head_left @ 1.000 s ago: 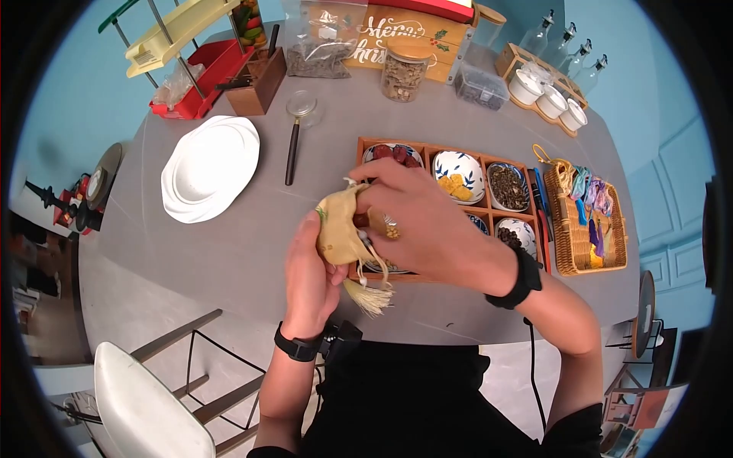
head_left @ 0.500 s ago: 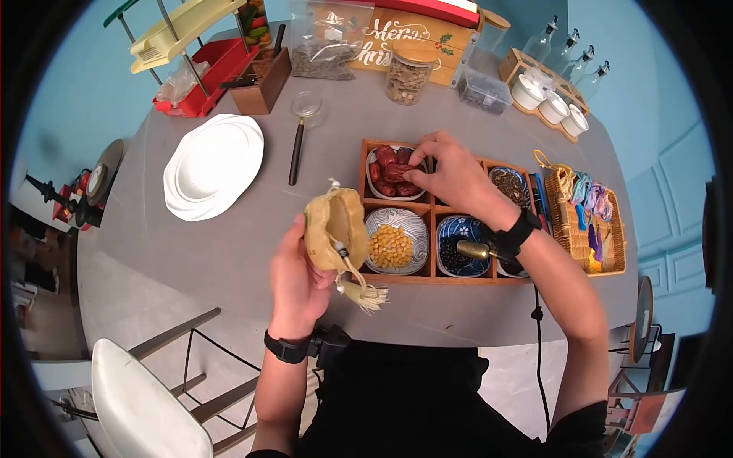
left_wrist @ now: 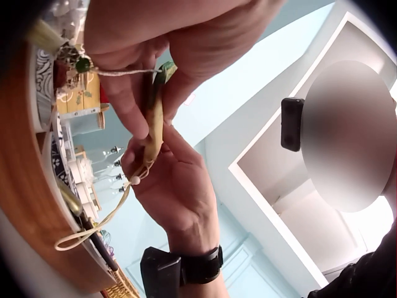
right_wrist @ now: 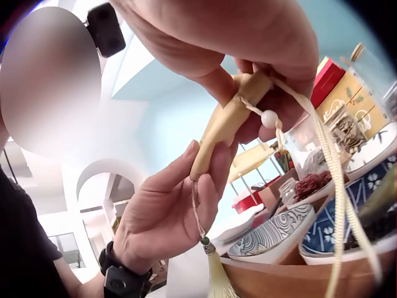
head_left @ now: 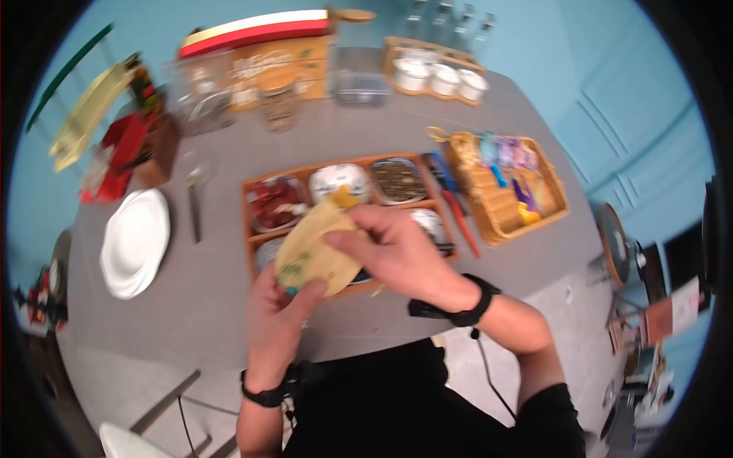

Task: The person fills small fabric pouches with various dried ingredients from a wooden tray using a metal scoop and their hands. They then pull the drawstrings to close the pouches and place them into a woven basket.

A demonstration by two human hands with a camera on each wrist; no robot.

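It looks like a home dining area: table, chair, bottles, panelled wall.

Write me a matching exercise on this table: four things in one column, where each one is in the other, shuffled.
1. cloth pouch
2. white dish
3. wicker basket
4. red dates

A. in the far left compartment of the wooden tray
B. right of the tray, holding coloured threads
C. between the fingers of the left hand and the right hand
D. left of the tray, on the tabletop

Pairs: 1-C, 2-D, 3-B, 4-A
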